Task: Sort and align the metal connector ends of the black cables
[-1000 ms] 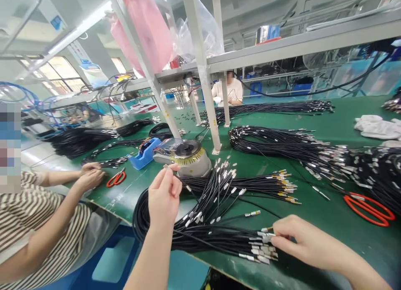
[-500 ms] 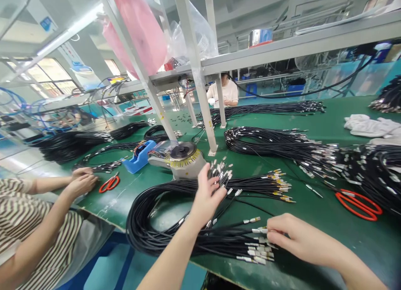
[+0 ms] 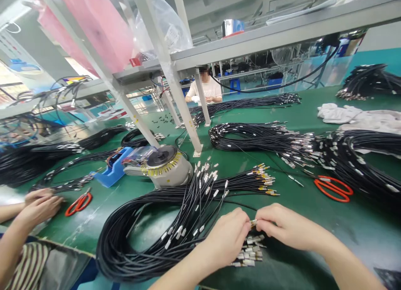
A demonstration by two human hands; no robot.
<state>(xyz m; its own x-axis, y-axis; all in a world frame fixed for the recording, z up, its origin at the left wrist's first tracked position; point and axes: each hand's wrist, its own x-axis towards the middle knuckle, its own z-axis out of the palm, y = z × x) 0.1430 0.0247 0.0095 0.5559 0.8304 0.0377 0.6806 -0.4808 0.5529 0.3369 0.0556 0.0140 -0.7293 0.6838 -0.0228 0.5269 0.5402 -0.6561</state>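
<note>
My left hand (image 3: pixel 230 235) and my right hand (image 3: pixel 283 227) meet over the near part of the table. Fingertips of both are pinched on the end of one cable, where a small silvery connector (image 3: pixel 253 223) shows between them. Just below lie several white-tagged cable ends (image 3: pixel 250 254). They belong to a large looped bundle of black cables (image 3: pixel 109 235) curving round to the left. Another group of tagged ends (image 3: pixel 205 177) fans upward from the loop, and yellowish-tipped ends (image 3: pixel 263 179) point right. My left palm hides part of the bundle.
A round tape dispenser (image 3: pixel 166 164) and a blue tape holder (image 3: pixel 112 173) stand behind the loop. Red-handled scissors (image 3: pixel 333 189) lie at right, a second red pair (image 3: pixel 78 204) at left beside a co-worker's hands (image 3: pixel 40 206). Shelf posts (image 3: pixel 184 118) rise mid-table; more cable bundles (image 3: pixel 260 139) lie beyond.
My left hand has come down from the upright cable ends to meet my right hand at the connector. The view has shifted rightward.
</note>
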